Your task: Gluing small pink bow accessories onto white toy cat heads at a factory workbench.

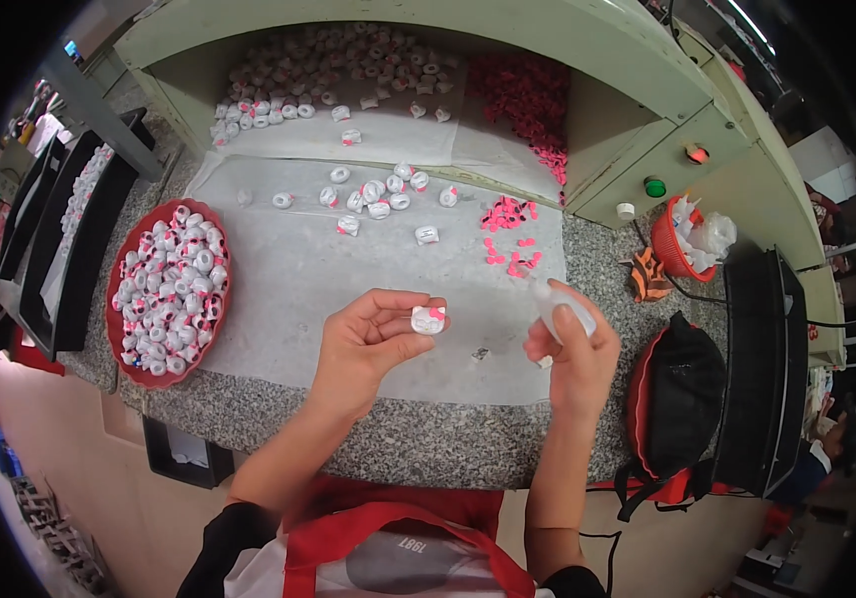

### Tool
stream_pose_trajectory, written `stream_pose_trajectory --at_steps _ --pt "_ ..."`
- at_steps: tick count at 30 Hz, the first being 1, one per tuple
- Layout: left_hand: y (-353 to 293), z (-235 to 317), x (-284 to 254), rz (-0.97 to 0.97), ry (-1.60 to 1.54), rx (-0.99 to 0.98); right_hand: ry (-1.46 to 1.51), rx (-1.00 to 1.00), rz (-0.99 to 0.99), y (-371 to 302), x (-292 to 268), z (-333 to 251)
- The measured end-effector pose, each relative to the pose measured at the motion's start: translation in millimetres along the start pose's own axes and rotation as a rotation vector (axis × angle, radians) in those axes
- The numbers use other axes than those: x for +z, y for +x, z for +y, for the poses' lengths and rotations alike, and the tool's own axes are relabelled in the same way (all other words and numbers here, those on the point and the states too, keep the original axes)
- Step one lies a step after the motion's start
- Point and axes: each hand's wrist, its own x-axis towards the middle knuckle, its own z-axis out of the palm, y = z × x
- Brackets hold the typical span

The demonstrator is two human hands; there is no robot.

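My left hand (366,344) pinches a small white molded piece (426,322) with a bright pink patch, between thumb and fingers. To its right, my right hand (585,361) is closed round a small translucent squeeze bottle (570,305), whose narrow tip points up and left, apart from the piece. Beyond my hands, several similar white pieces (377,209) lie loosely on a pale paper sheet (279,289). Small pink parts (510,212) are scattered on the sheet at the right.
A red scalloped tray (116,339) heaped with white-and-pink pieces stands at left. Under a green cabinet (398,25) lie piles of white pieces (338,60) and pink parts (518,90). At right are an orange basket (664,239), a crumpled cloth (649,277) and a black bag (687,399).
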Motion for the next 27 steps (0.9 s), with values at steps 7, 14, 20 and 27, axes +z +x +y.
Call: stream_pose_trajectory --at_steps 7,14,20,27 --pt "-3 8 -1 -0.023 0.016 0.023 -0.760 -0.186 -0.042 78 7 72" --pt "9 -12 16 -0.007 0.063 -0.002 -1.293 -0.286 0.004 83 6 57" --pt "1 -18 -7 0.056 0.157 0.076 -0.899 -0.206 -0.153 31 18 75" --pt "7 -33 -5 0.078 0.226 0.174 -0.698 -0.204 -0.174 14 -1 41"
